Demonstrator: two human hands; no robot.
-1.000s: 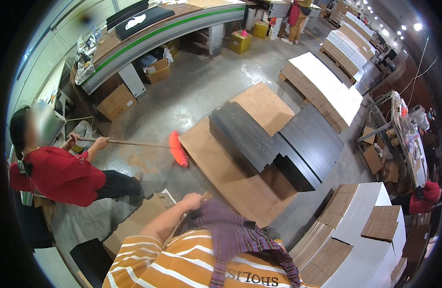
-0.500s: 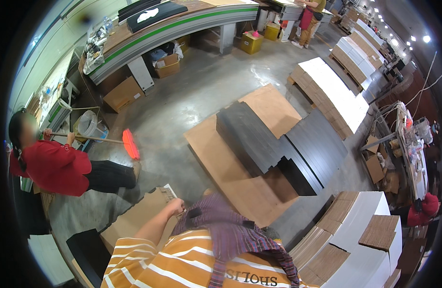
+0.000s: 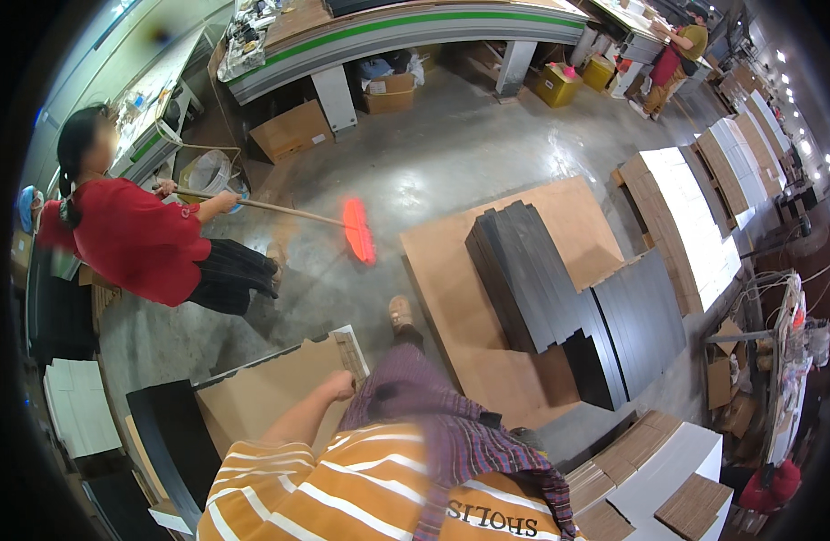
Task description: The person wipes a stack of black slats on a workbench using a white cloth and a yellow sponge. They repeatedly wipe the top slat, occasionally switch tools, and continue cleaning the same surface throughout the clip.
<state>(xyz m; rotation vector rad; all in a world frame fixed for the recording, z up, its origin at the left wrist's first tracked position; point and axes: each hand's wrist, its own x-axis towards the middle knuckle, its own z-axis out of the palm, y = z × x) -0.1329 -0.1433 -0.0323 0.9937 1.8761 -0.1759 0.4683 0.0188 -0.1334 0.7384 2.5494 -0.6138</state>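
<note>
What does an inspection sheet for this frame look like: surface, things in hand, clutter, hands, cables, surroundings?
Surface: grey concrete floor, glossy in patches.
Job's things: brown cardboard sheet by the wearer's left hand; whether it is gripped cannot be told.
Clutter: stack of dark panels on a brown board; cardboard boxes under the long bench.
Hands: left hand closed at the sheet's edge; right hand not in view.
Cables: a tangle at the right rim.
Surroundings: a person in red sweeps with an orange broom; white-topped stacks to the right.
</note>
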